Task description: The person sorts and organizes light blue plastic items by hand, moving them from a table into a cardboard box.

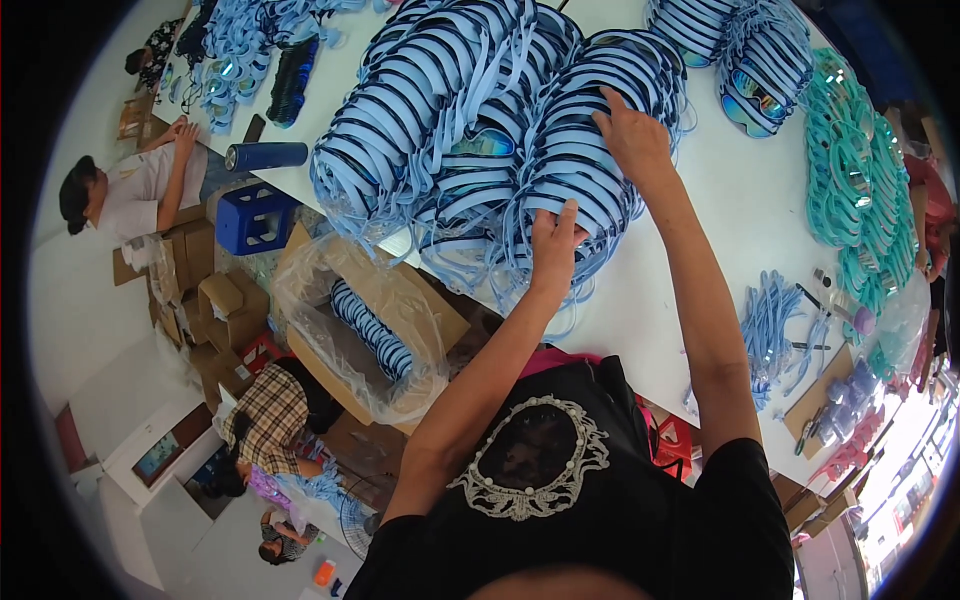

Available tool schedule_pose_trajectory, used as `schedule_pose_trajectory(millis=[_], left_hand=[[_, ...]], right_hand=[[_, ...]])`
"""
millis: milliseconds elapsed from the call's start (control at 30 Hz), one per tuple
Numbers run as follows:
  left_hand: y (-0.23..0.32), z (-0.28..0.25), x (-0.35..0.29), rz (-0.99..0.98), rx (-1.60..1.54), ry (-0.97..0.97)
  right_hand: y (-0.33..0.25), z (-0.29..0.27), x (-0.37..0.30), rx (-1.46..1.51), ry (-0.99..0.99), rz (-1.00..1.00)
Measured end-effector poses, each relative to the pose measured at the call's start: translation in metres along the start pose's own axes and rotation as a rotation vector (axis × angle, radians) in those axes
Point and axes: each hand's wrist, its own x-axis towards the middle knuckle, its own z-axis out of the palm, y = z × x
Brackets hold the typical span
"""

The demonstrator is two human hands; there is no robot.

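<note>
Several rows of light-blue swim goggles with dark rims and mirrored lenses, nested front to back, cover the table before me. My left hand [556, 245] lies on the near end of the right-hand row of goggles [580, 150], fingers a little apart on the blue edges. Farther up the same row, my right hand [634, 140] touches its right side with the index finger stretched out. Neither hand closes round a goggle. Beside them on the left stands another long row of goggles [400, 110], with loose blue straps [470, 100] hanging between the rows.
An open carton [440, 300] lined with clear plastic stands below the table's left edge, a row of goggles [370, 330] inside. A dark blue bottle [266, 155] lies near that edge. Green goggles [850, 170] and blue straps [768, 330] lie at right. Other people sit at left.
</note>
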Motion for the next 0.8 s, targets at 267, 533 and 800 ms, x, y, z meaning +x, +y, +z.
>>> schedule_pose_trajectory(millis=[267,533,800], left_hand=[[-0.012,-0.013,0.001,-0.008,-0.052,-0.041],[0.005,0.002,-0.002,0.176,0.079,-0.079],[0.001,0.000,0.001,0.117,0.042,-0.072]], right_hand=[[-0.008,-0.010,-0.011,-0.060,0.160,-0.068],[0.005,-0.021,-0.021,0.131,0.398,-0.122],[0.005,-0.014,-0.017,0.123,0.266,-0.146]])
